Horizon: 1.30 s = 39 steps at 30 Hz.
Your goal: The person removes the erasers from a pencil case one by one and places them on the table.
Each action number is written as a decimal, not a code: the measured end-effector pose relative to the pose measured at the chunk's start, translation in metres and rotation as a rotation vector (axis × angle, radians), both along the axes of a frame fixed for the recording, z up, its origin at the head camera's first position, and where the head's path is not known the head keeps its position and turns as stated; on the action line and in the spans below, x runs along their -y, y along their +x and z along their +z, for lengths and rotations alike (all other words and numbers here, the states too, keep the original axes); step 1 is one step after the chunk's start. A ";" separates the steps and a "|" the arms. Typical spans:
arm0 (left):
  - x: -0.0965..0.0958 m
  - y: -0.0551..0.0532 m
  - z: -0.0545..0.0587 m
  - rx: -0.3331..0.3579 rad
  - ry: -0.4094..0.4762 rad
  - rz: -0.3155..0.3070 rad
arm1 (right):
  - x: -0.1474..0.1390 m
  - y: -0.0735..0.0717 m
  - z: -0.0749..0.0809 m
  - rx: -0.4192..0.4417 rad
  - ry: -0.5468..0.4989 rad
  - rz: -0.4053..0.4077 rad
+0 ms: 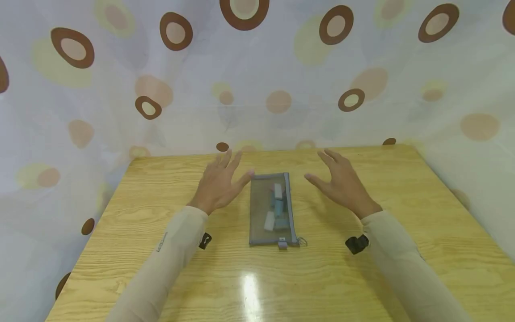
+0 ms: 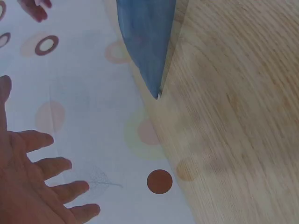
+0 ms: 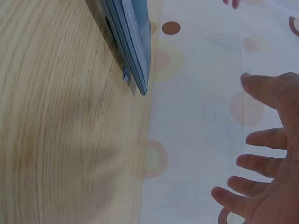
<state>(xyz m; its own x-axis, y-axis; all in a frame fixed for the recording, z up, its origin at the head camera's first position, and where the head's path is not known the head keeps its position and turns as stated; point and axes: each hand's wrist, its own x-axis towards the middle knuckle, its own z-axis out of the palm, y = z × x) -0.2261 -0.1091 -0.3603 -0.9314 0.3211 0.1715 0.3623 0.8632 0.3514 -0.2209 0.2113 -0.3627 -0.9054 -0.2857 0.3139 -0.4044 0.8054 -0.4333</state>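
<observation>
A grey-blue mesh zip pouch (image 1: 261, 197) lies flat on the wooden table between the two hands. Through its mesh show several small white and blue blocks, whose kind I cannot tell. To its left the left hand (image 1: 219, 183) hovers with fingers spread, its thumb near the pouch's top left corner. On the other side the right hand (image 1: 342, 181) is held above the table, fingers extended and holding nothing. Both wrist views show part of the pouch (image 2: 147, 37) (image 3: 128, 37) and the spread fingers of the left hand (image 2: 32, 182) and the right hand (image 3: 275, 158).
The wooden table (image 1: 314, 277) ends at a white curtain (image 1: 257, 120) with brown and yellow spots, which also runs along both sides. A key ring (image 1: 302, 242) hangs at the pouch's lower right corner. Dark straps (image 1: 357, 244) sit at the wrists.
</observation>
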 end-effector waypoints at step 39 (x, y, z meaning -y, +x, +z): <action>-0.064 0.047 -0.051 0.110 -0.250 -0.484 | 0.019 0.052 -0.028 0.528 0.005 0.515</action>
